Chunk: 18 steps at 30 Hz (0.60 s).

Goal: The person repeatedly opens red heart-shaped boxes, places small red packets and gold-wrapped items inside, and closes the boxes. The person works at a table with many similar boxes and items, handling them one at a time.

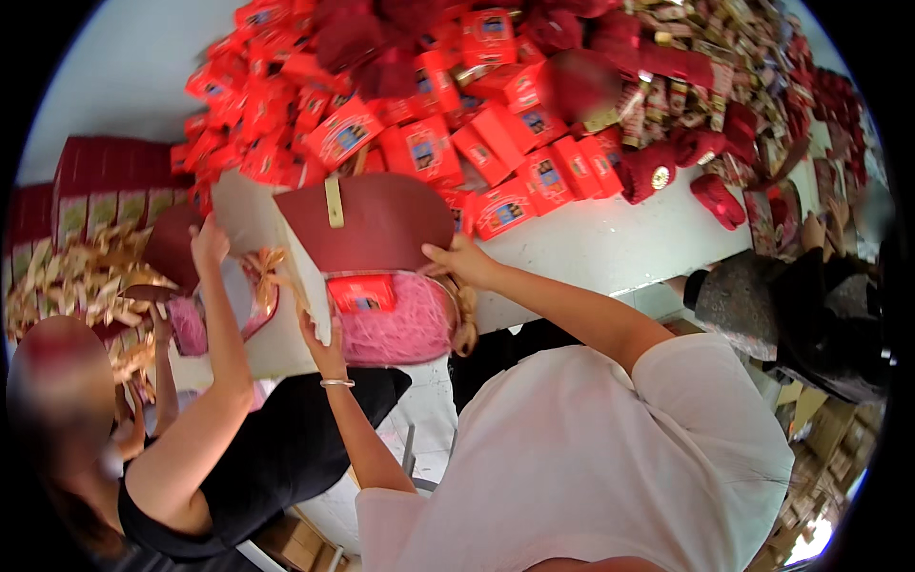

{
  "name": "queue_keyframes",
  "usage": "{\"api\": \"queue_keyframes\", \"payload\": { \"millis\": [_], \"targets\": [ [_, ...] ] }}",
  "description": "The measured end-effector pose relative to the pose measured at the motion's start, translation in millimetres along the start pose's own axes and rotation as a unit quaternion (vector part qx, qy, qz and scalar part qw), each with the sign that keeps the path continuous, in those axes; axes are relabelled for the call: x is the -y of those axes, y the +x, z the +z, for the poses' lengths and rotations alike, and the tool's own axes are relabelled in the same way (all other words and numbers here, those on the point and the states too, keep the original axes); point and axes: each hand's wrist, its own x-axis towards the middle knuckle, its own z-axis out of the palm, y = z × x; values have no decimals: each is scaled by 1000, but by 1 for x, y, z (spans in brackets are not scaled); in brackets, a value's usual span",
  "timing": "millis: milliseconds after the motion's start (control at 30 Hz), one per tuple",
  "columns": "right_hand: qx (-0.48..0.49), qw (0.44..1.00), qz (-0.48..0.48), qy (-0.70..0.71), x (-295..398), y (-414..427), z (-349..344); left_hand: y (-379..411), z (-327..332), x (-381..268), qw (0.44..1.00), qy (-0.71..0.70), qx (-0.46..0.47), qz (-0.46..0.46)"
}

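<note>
A gift box with a raised dark red lid (379,222) stands before me at the table's front edge. Pink shredded paper (400,329) fills it, and a small red carton (361,293) lies on the paper near the lid. My left hand (325,347), a bracelet at its wrist, grips the lower end of the pale flat side (307,264) at the box's left. My right hand (465,263) holds the box's right side by the lid's lower corner, its fingertips partly hidden. Just below that hand hangs a gold ribbon bow (466,318).
Red cartons (429,146) pile up behind the box, with dark red pouches (647,171) and wrapped pieces (722,43) at right. Close on my left, a co-worker's arm (229,329) reaches to another box. Gold bows (86,275) heap at far left. Another person (808,307) is at right.
</note>
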Motion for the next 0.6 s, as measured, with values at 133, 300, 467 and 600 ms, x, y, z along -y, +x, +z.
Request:
{"api": "queue_keyframes", "payload": {
  "millis": [133,300,467,600],
  "targets": [
    [10,1000,23,2,29,-44,-49,-7,56,-27,990,-59,125,-13],
    [-26,995,-30,-95,80,-78,-109,-44,147,-67,945,-287,157,-26],
    [-270,909,-286,-141,172,-98,-202,-75,212,-85,939,-324,90,-68],
    [-294,684,-369,-556,223,-47,-219,-84,239,-72,978,-203,37,1]
  ]
}}
